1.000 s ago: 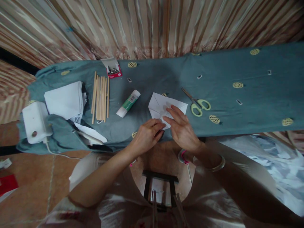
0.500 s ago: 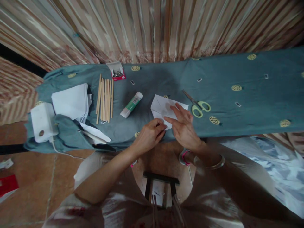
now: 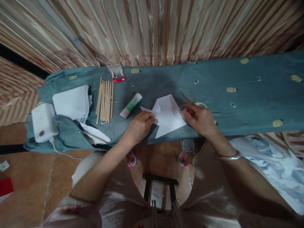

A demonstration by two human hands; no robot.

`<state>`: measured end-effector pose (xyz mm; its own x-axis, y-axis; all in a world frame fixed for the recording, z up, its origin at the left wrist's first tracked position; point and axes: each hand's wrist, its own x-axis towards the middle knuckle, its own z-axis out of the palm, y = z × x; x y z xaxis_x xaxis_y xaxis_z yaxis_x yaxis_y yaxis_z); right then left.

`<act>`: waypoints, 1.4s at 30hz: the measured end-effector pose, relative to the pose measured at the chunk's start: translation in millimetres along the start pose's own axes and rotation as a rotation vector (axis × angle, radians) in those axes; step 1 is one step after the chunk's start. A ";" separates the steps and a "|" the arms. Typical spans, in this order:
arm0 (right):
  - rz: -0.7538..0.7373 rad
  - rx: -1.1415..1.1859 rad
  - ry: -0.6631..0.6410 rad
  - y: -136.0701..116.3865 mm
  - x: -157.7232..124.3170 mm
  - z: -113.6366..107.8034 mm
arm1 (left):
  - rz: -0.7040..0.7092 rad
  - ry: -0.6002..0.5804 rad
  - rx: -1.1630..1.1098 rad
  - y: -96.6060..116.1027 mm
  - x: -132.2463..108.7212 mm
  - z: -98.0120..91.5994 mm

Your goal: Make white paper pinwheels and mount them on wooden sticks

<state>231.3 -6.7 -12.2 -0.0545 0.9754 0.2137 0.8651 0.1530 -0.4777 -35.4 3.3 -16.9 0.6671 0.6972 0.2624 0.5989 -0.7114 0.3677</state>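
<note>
A folded sheet of white paper lies on the cloth in front of me, its folded flaps making several points. My left hand pinches its left side between thumb and fingers, and one pointed flap shows just above that hand. At the opposite edge my right hand has its fingers curled, with the thumb and fingertips closed on the paper's right corner. Green-handled scissors lie just beyond my right hand, which covers part of them. Left of the paper is a green and white glue stick.
Several wooden sticks lie left of the glue stick, below an opened red box of small metal pieces. Farther left are stacked white papers and a white corded device. A striped curtain hangs behind the cloth-covered table.
The paper has been turned, and more of it shows. My right hand has moved off its middle to its right edge, partly covering the scissors. My left hand has shifted slightly left.
</note>
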 end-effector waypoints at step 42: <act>0.133 0.775 -0.285 -19.2 -22.9 -0.2 | 0.203 -0.057 0.140 53.7 -5.2 8.4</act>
<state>216.0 -32.0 -7.8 -0.1906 0.9798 -0.0598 0.2913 -0.0018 -0.9566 -2.9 -39.3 -6.0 0.8016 0.5353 0.2663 0.5029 -0.8445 0.1839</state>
